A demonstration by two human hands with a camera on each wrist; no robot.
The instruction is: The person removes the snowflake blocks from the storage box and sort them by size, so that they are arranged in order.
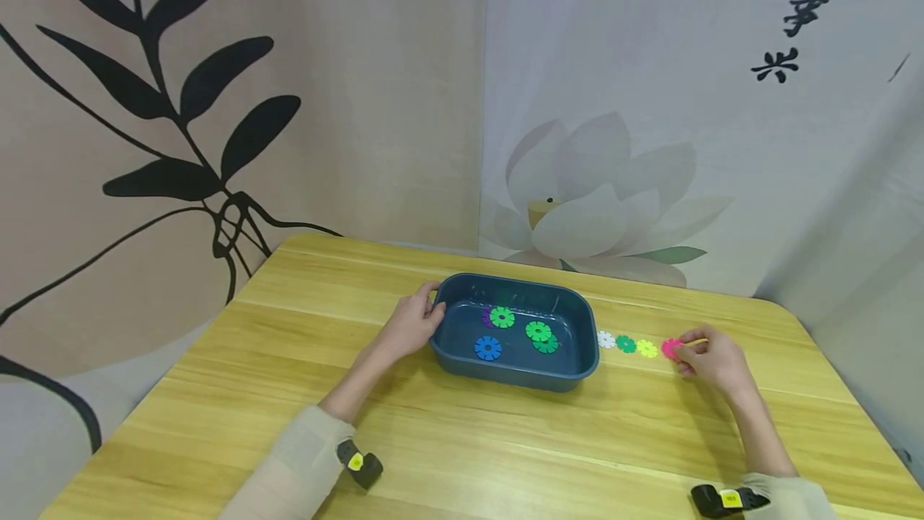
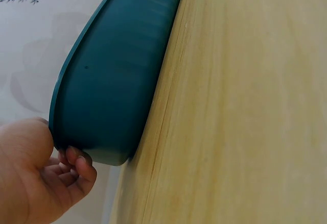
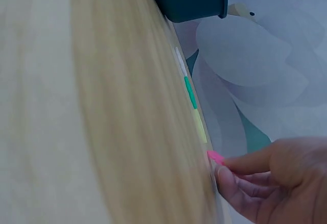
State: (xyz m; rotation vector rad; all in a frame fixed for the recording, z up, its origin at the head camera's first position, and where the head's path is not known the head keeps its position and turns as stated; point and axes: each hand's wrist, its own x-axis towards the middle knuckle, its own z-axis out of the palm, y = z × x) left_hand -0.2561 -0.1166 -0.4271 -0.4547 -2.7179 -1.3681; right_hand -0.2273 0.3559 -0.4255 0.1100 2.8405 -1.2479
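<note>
A dark blue plastic basin (image 1: 516,375) stands on the wooden table. My left hand (image 1: 410,322) grips its left rim, with the thumb over the edge and curled fingers against the outer wall in the left wrist view. Inside lie a blue snowflake disc (image 1: 488,348), a green disc (image 1: 502,317) overlapping a purple one, and two overlapping green discs (image 1: 538,331). Right of the basin, my right hand (image 1: 716,359) pinches a pink snowflake disc (image 3: 215,157) between thumb and fingers, close to the tabletop. It is at the right end of a row with a white disc (image 1: 606,339), a green disc (image 1: 626,343) and a yellow disc (image 1: 646,348).
The light wooden table (image 1: 505,448) has a rounded back right corner. Behind its far edge hangs a pale backdrop (image 1: 404,103) printed with dark leaves, a lotus and black characters. Black wrist cameras (image 1: 358,464) are strapped over both pale sleeves.
</note>
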